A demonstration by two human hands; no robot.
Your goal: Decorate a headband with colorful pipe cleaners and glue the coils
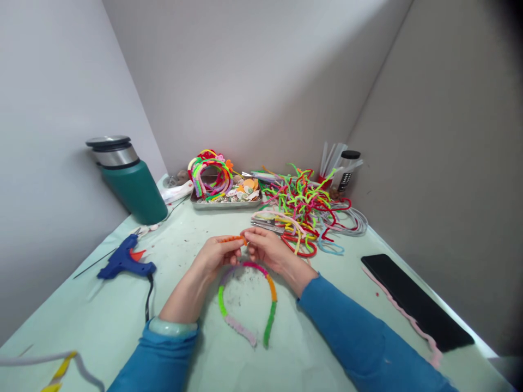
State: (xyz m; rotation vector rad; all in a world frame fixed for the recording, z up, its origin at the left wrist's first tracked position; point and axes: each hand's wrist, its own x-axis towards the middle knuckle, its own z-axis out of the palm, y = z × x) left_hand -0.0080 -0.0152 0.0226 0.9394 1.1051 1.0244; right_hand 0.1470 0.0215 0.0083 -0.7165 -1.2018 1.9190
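Note:
Between my two hands is a short orange pipe cleaner (232, 238). My left hand (216, 256) pinches it along its length, thumb on top. With closed fingertips, my right hand (267, 249) grips its other end, which looks bent or bunched; the fingers partly hide it. On the table just below my hands lies a headband (272, 288) wrapped in bands of several colours, its open ends pointing toward me. Scissors with red handles (302, 249) lie beyond my right hand, partly under loose pipe cleaners.
A blue glue gun (126, 260) and a green bottle (133, 188) stand out at left. At the back are a metal tray (226, 205) with finished headbands (210, 174) and a tangled pipe cleaner pile (302, 196). A black phone-like slab (412, 299) lies at right.

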